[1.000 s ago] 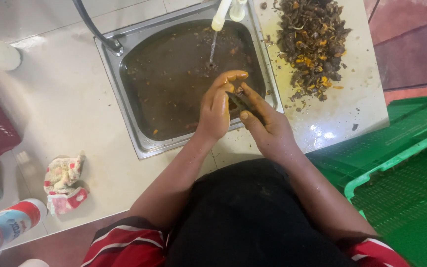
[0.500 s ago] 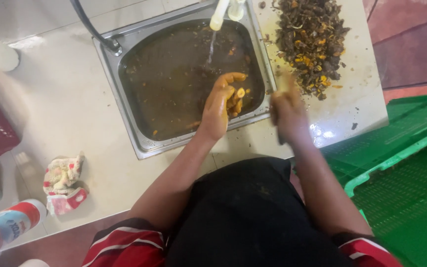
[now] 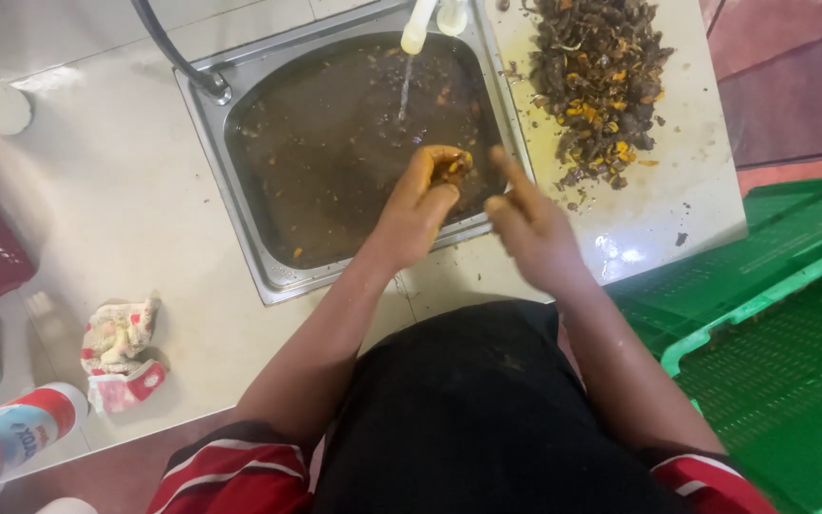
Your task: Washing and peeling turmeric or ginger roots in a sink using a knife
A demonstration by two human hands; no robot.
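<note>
so my right hand [image 3: 530, 228] just let go and swung back open beside the sink [image 3: 268, 276], left hand's [image 3: 420, 205] grip now alone curled round the yellow-stained piece [image 3: 451, 168] under the tap [image 3: 415, 29].

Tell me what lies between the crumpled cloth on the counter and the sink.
Only bare, pale counter separates the crumpled cloth from the sink; nothing stands there, as the head view shows.
</note>
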